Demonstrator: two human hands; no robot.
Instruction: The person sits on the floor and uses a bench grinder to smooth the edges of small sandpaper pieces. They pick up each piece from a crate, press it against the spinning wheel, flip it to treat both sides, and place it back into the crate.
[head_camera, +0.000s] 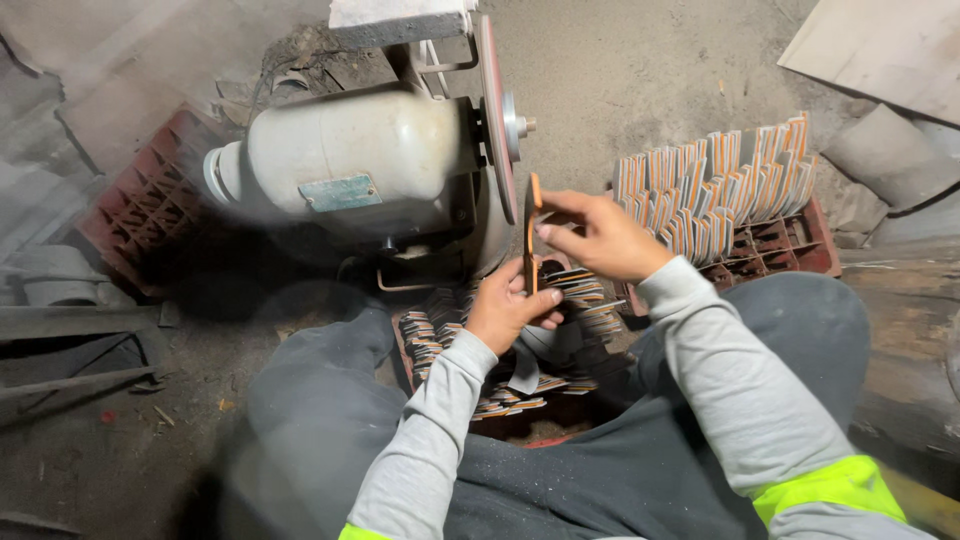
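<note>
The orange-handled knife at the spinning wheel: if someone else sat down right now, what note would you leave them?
Left hand: grip shut low on the knife.
Right hand: fingers pinch its orange top end.
The knife stands upright beside the grinding wheel on the motor; contact unclear.
Done: a red crate at right holds rows of knives standing on end.
Left: a loose pile of knives lies between the knees.
</note>
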